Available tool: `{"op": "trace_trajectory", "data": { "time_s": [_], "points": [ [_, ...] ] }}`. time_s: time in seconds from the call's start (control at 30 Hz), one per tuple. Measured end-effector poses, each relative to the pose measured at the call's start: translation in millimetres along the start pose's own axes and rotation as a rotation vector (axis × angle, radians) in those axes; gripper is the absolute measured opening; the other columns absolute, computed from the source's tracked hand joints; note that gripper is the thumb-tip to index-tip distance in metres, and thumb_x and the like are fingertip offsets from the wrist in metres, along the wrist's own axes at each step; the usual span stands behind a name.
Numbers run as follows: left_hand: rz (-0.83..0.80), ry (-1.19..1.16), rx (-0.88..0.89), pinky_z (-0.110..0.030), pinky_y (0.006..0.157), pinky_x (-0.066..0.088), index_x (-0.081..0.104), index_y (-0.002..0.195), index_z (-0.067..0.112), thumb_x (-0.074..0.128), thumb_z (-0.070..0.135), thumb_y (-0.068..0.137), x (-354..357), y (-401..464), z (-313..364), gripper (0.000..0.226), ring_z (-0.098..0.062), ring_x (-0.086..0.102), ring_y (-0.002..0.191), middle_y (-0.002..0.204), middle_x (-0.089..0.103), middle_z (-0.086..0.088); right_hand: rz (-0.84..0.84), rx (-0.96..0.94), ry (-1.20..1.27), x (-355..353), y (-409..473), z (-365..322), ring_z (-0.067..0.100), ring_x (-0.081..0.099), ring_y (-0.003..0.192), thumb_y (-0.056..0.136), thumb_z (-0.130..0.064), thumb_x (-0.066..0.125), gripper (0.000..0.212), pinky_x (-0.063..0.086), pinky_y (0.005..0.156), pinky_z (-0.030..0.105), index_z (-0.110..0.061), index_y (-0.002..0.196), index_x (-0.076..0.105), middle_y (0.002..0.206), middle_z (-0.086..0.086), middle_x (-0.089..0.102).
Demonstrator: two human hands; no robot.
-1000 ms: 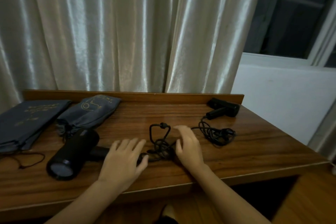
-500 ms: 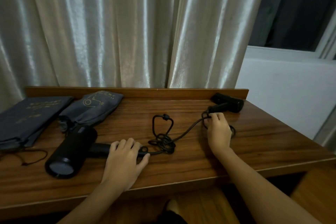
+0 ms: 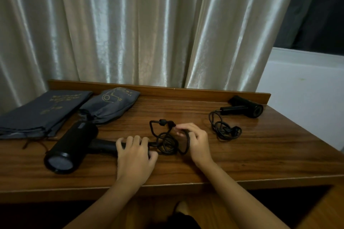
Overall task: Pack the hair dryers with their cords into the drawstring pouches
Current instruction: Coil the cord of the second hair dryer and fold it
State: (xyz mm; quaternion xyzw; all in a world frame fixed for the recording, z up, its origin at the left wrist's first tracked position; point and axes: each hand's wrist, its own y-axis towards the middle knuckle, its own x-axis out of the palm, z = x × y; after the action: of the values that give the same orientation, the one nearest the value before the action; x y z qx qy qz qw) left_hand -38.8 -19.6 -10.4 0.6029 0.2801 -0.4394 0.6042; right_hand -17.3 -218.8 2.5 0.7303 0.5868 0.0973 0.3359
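On the wooden table (image 3: 242, 154), near its front edge, lies a large black hair dryer (image 3: 71, 145), barrel mouth toward the camera, handle running right. Left hand (image 3: 135, 154) rests over the end of that handle, fingers curled down around it, gripping. Just right of it, the dryer's cord (image 3: 165, 141) sits in a loose tangle, one loop standing up toward the back with the plug at its top. Right hand (image 3: 195, 141) is at the right edge of the tangle, fingers curled around a strand of cord, fingertips pinching near the plug. Both hands close together, cord pile between them.

Second hair dryer (image 3: 243, 108), smaller, lies at the back right corner against the table's raised rear lip, well apart from the hands; its own cord (image 3: 223, 128) coiled in front of it.

Two dark grey drawstring pouches at back left: a flat one (image 3: 37, 113) at the far left, a bunched one (image 3: 111, 106) beside it, just behind the large dryer's barrel. Pale curtain (image 3: 130, 24) hangs behind.
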Motion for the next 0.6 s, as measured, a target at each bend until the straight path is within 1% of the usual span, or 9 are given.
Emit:
{"op": "trace_trajectory", "data": {
  "time_s": [0.07, 0.1, 0.17, 0.2, 0.3, 0.37, 0.5, 0.57, 0.6],
  "points": [
    [0.004, -0.013, -0.059, -0.050, 0.105, 0.028, 0.069, 0.106, 0.023, 0.033, 0.044, 0.084, -2.7, 0.3, -1.6, 0.047, -0.018, 0.055, 0.101, 0.100, 0.065, 0.004, 0.018, 0.283, 0.345, 4.4, -1.4, 1.3, 0.028, 0.071, 0.098, 0.101, -0.011, 0.044, 0.033, 0.057, 0.084, 0.031, 0.004, 0.098, 0.073, 0.099, 0.015, 0.074],
    [0.026, -0.037, -0.074, -0.051, 0.104, 0.029, 0.069, 0.108, 0.024, 0.031, 0.047, 0.084, -3.7, 1.0, -2.4, 0.050, -0.019, 0.056, 0.101, 0.101, 0.066, 0.005, 0.033, 0.395, 0.417, 3.6, -1.8, 2.5, 0.029, 0.072, 0.096, 0.102, -0.018, 0.047, 0.033, 0.058, 0.083, 0.030, 0.003, 0.099, 0.073, 0.099, 0.016, 0.075],
    [0.063, -0.054, -0.048, -0.051, 0.095, 0.033, 0.068, 0.111, 0.026, 0.031, 0.055, 0.084, -4.6, 3.6, -5.3, 0.055, -0.020, 0.058, 0.098, 0.101, 0.067, 0.006, 0.093, 0.526, 0.398, -1.2, -1.8, 6.6, 0.024, 0.073, 0.094, 0.097, -0.018, 0.059, 0.022, 0.058, 0.083, 0.030, -0.005, 0.110, 0.070, 0.099, 0.013, 0.076],
    [0.066, -0.036, -0.010, -0.048, 0.089, 0.034, 0.069, 0.112, 0.027, 0.031, 0.061, 0.085, -4.0, 4.8, -7.5, 0.057, -0.021, 0.059, 0.096, 0.100, 0.068, 0.007, 0.109, 0.563, 0.358, -2.8, -1.1, 8.9, 0.020, 0.073, 0.096, 0.095, -0.012, 0.062, 0.025, 0.057, 0.087, 0.031, -0.010, 0.119, 0.066, 0.101, 0.010, 0.076],
    [0.055, 0.047, 0.079, -0.044, 0.080, 0.033, 0.073, 0.097, 0.026, 0.027, 0.076, 0.084, -0.2, 8.7, -15.4, 0.069, -0.021, 0.060, 0.088, 0.094, 0.068, 0.006, 0.100, 0.683, 0.275, -1.1, 3.8, 12.7, 0.017, 0.069, 0.106, 0.094, -0.003, 0.059, 0.056, 0.052, 0.100, 0.038, -0.014, 0.146, 0.041, 0.122, 0.011, 0.068],
    [0.057, 0.065, 0.086, -0.043, 0.079, 0.032, 0.074, 0.087, 0.024, 0.028, 0.079, 0.082, 3.0, 9.1, -19.2, 0.072, -0.021, 0.059, 0.085, 0.091, 0.067, 0.006, 0.049, 0.737, 0.293, -1.0, 5.9, 13.5, 0.015, 0.071, 0.102, 0.094, 0.003, 0.055, 0.058, 0.053, 0.098, 0.034, -0.008, 0.148, 0.036, 0.126, 0.011, 0.065],
    [0.083, -0.043, 0.045, -0.038, 0.082, 0.028, 0.072, 0.090, 0.034, 0.032, 0.079, 0.082, 7.5, 12.1, -25.3, 0.061, -0.010, 0.057, 0.087, 0.090, 0.066, 0.016, 0.015, 0.737, 0.596, -15.7, 7.7, 12.6, 0.017, 0.073, 0.093, 0.091, 0.016, 0.042, 0.046, 0.057, 0.077, 0.024, -0.003, 0.131, 0.056, 0.103, 0.011, 0.074],
    [0.100, -0.092, 0.019, -0.037, 0.084, 0.026, 0.069, 0.092, 0.036, 0.039, 0.078, 0.082, 8.7, 14.6, -27.9, 0.053, -0.008, 0.056, 0.089, 0.091, 0.065, 0.017, 0.028, 0.678, 0.618, -18.3, 5.8, 12.8, 0.015, 0.067, 0.074, 0.089, 0.016, 0.034, 0.051, 0.052, 0.068, 0.024, -0.006, 0.124, 0.063, 0.087, 0.006, 0.071],
    [0.105, -0.112, 0.008, -0.036, 0.085, 0.026, 0.067, 0.092, 0.036, 0.043, 0.077, 0.080, 8.3, 15.5, -27.1, 0.049, -0.008, 0.056, 0.089, 0.090, 0.063, 0.017, 0.028, 0.634, 0.582, -18.7, 4.5, 12.4, 0.014, 0.059, 0.066, 0.090, 0.013, 0.034, 0.050, 0.046, 0.065, 0.025, -0.009, 0.121, 0.066, 0.079, 0.004, 0.064]
  ]
}}
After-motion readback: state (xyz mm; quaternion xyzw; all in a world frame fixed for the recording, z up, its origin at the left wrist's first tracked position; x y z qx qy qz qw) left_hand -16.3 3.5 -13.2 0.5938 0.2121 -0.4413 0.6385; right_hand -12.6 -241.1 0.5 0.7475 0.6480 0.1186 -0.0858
